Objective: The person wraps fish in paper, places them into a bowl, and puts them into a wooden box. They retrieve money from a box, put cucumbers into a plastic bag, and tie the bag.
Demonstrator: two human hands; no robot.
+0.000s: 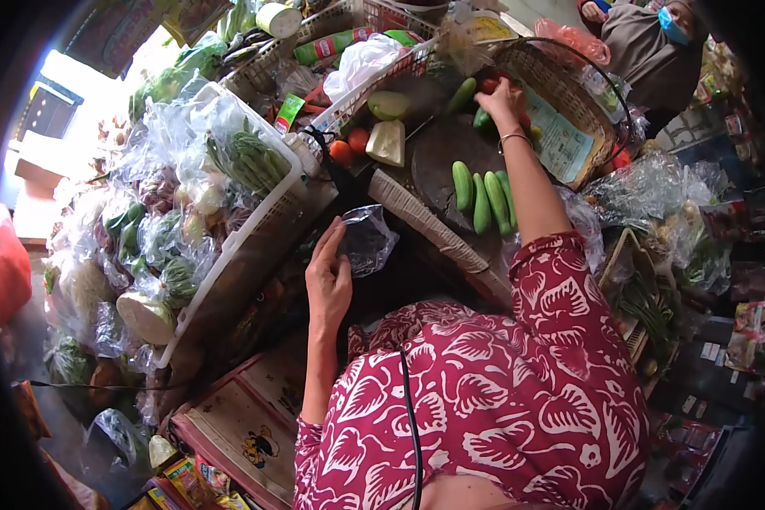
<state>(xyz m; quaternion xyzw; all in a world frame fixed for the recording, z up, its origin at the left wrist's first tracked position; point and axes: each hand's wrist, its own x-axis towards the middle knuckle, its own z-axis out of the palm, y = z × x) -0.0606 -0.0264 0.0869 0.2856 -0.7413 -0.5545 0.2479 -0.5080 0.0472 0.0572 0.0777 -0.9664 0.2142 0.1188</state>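
Observation:
My left hand (328, 280) is raised in the middle, its fingers stretched up and close together. A clear plastic bag (369, 241) hangs at its thumb side, gripped there. Farther off, my right hand (503, 104) reaches to the near edge of a wicker basket (599, 140), its fingers bent round a red tomato (488, 86), partly hidden. Below that hand, several green cucumbers (482, 204) lie side by side on a round dark board (433, 166). Another cucumber (461, 95) and a dark green vegetable (484, 121) sit beside my right fingers.
At left stands a white crate (221, 259) heaped with bagged vegetables. Red tomatoes (341, 153), a cut pale vegetable (386, 143) and a pale green gourd (388, 105) lie beyond the board. A masked person (654, 51) is at the upper right.

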